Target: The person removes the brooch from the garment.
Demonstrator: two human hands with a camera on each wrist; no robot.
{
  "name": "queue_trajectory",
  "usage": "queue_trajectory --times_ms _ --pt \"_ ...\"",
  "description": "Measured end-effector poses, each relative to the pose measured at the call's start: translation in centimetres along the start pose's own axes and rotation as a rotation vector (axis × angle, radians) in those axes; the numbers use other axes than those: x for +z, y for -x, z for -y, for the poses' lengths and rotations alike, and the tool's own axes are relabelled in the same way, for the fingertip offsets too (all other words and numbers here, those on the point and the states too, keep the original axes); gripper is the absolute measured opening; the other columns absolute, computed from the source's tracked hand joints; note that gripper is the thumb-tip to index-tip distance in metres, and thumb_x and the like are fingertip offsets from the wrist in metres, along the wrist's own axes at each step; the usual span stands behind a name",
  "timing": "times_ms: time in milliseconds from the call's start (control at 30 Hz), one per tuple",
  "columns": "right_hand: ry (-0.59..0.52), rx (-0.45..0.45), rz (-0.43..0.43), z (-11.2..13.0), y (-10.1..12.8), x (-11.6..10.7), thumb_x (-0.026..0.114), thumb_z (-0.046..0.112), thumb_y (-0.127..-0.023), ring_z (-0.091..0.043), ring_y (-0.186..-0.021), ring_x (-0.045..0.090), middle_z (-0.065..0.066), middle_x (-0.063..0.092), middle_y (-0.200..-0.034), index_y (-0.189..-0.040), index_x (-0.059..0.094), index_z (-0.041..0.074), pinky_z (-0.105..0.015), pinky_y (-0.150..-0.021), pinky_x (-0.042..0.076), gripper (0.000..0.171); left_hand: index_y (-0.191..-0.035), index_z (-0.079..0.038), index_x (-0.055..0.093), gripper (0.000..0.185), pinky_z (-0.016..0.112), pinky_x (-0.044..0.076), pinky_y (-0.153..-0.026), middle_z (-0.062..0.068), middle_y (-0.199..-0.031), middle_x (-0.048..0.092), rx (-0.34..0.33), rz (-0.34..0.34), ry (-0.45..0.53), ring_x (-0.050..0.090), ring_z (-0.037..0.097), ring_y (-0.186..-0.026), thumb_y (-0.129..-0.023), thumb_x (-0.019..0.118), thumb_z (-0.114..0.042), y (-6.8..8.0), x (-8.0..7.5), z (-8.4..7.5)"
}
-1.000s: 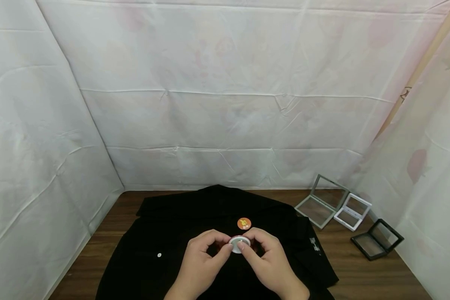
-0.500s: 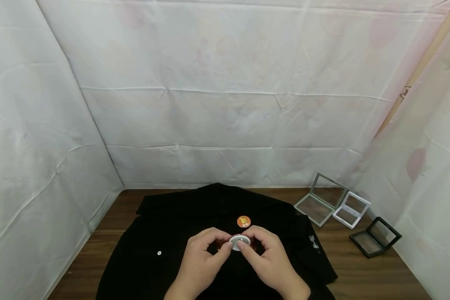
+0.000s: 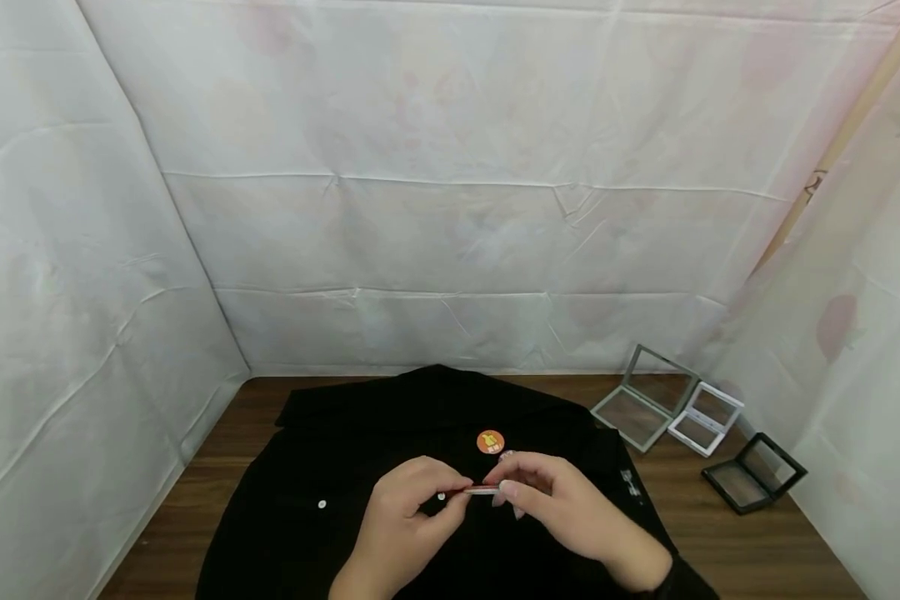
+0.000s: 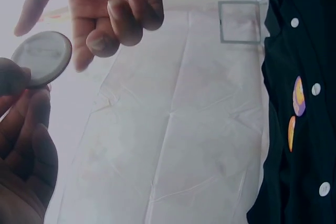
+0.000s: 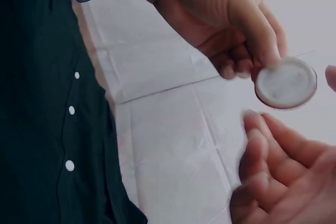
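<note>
Between your two hands, above the black shirt (image 3: 345, 467), is a round disc (image 4: 46, 56); you pinch it at its edge with the thumb and fingers of your left hand (image 3: 412, 517). Your right hand (image 3: 566, 508) is just beside the disc, its fingers loosely bent and, in the wrist views, gripping nothing. A little beyond your right hand, an orange badge (image 3: 491, 442) lies on the shirt. To the left of your left hand there is a white button (image 3: 322, 504). Well to the right of your hands, the desk (image 3: 195, 500) carries three unfolded frames: the grey frame (image 3: 648, 402), the white frame (image 3: 707, 422) and the black frame (image 3: 754, 481).
</note>
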State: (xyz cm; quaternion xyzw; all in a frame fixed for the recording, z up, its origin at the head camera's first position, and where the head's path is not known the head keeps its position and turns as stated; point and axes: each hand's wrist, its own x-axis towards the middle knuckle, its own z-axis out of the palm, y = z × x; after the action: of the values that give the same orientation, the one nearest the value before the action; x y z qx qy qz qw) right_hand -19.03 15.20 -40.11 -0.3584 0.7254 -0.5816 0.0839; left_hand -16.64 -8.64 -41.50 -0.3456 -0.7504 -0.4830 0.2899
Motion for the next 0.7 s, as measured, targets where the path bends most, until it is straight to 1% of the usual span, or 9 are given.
queue_trajectory --times_ms 133,200,300,400,467,533,600,700 --pt "-0.101 0.019 0.222 -0.1 -0.9 -1.8 0.050 0.009 -0.108 -0.014 -0.079 0.064 -0.014 0.071 -0.102 -0.121 0.070 0.002 -0.033 -0.069 0.058 0.025 -0.098 -0.017 0.078 0.024 0.017 0.054 -0.076 -0.008 -0.094 0.073 0.163 -0.009 -0.047 0.067 0.004 -0.085 -0.084 0.080 0.003 -0.2 0.1 0.3" --pt "-0.147 0.032 0.313 -0.2 -1.4 -2.4 0.052 0.009 -0.106 -0.012 -0.079 0.064 -0.015 0.072 -0.102 -0.123 0.068 -0.002 -0.032 -0.069 0.058 0.025 -0.097 -0.016 0.078 0.022 0.016 0.053 -0.076 -0.007 -0.094 0.073 0.215 -0.014 -0.063 0.066 0.004 -0.084 -0.084 0.080 0.002 -0.2 0.1 0.3" --pt "-0.145 0.042 0.400 0.0 -2.1 -2.8 0.058 0.010 -0.104 -0.008 -0.083 0.063 -0.011 0.072 -0.101 -0.123 0.067 -0.004 -0.028 -0.070 0.057 0.026 -0.096 -0.014 0.078 0.020 0.014 0.051 -0.075 -0.006 -0.094 0.073 0.266 -0.019 -0.074 0.065 0.004 -0.082 -0.084 0.080 0.001 -0.3 0.2 0.3" --pt "-0.089 0.032 0.441 0.6 -2.7 -2.7 0.063 0.012 -0.102 -0.006 -0.085 0.063 -0.003 0.070 -0.099 -0.123 0.068 -0.003 -0.026 -0.072 0.057 0.026 -0.095 -0.014 0.078 0.019 0.013 0.050 -0.074 -0.005 -0.093 0.073 0.287 -0.023 -0.078 0.065 0.004 -0.080 -0.084 0.081 0.001 -0.4 0.3 0.2" --pt "-0.057 0.022 0.458 0.9 -3.0 -2.7 0.063 0.013 -0.103 -0.004 -0.084 0.062 0.001 0.070 -0.098 -0.122 0.068 -0.001 -0.024 -0.072 0.057 0.024 -0.094 -0.014 0.078 0.017 0.013 0.050 -0.074 -0.005 -0.093 0.074 0.296 -0.026 -0.082 0.065 0.004 -0.080 -0.085 0.080 0.000 -0.4 0.2 0.1" --pt "-0.042 0.034 0.467 1.0 -3.1 -2.6 0.063 0.014 -0.103 -0.003 -0.082 0.061 0.003 0.069 -0.097 -0.120 0.069 0.001 -0.024 -0.071 0.056 0.023 -0.094 -0.014 0.078 0.016 0.012 0.050 -0.074 -0.005 -0.093 0.074 0.296 -0.024 -0.085 0.064 0.003 -0.080 -0.086 0.080 0.000 -0.4 0.2 0.1" --pt "-0.046 0.059 0.473 0.9 -3.2 -2.6 0.063 0.016 -0.103 -0.003 -0.080 0.061 0.004 0.070 -0.095 -0.119 0.069 0.001 -0.023 -0.069 0.056 0.022 -0.094 -0.014 0.078 0.016 0.012 0.050 -0.074 -0.005 -0.093 0.074 0.295 -0.017 -0.086 0.064 0.003 -0.080 -0.086 0.079 0.000 -0.4 0.2 0.1" --pt "-0.087 0.120 0.479 0.7 -3.0 -2.3 0.062 0.019 -0.104 -0.005 -0.080 0.062 0.003 0.070 -0.094 -0.119 0.067 0.000 -0.024 -0.068 0.056 0.024 -0.094 -0.015 0.078 0.017 0.012 0.050 -0.074 -0.006 -0.092 0.074 0.284 -0.002 -0.091 0.064 0.002 -0.080 -0.086 0.079 0.000 -0.3 0.2 0.2"
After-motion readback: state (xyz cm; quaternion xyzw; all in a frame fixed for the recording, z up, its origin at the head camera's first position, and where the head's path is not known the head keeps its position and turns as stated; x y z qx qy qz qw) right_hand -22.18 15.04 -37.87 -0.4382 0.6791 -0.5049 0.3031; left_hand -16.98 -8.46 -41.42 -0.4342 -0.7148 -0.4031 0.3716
